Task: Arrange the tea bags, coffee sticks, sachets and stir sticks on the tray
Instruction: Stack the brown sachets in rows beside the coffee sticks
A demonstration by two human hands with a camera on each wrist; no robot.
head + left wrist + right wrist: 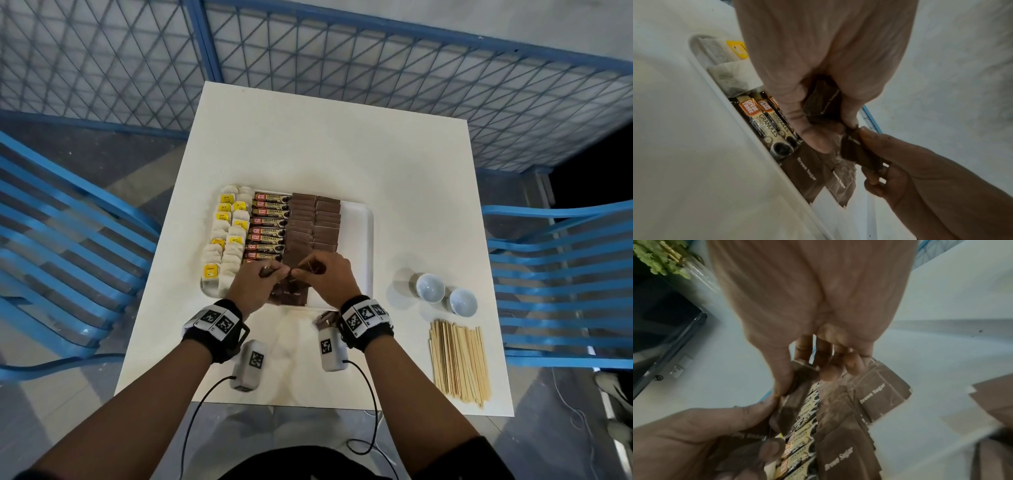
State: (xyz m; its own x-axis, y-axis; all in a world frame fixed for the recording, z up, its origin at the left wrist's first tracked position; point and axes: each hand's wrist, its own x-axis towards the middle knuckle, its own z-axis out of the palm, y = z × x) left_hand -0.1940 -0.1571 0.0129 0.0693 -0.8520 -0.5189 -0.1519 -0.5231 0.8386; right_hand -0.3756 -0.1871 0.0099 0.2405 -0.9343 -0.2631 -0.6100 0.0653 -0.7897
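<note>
While both hands are held together over the near end of the white tray (358, 240), brown sugar sachets are gripped in each. A small bunch (823, 104) is enclosed by the curled fingers of the left hand (255, 281), and another sachet (857, 151) is pinched between thumb and fingers of the right hand (329, 275), the two hands touching at their fingertips. On the tray, tea bags (226, 236) are laid in the left columns, coffee sticks (269, 226) are lined beside them, and two columns of brown sachets (313, 222) are set to the right of those. The stir sticks (459, 363) are left in a pile on the counter (325, 144), well apart from the tray, near two white cups (445, 294).
</note>
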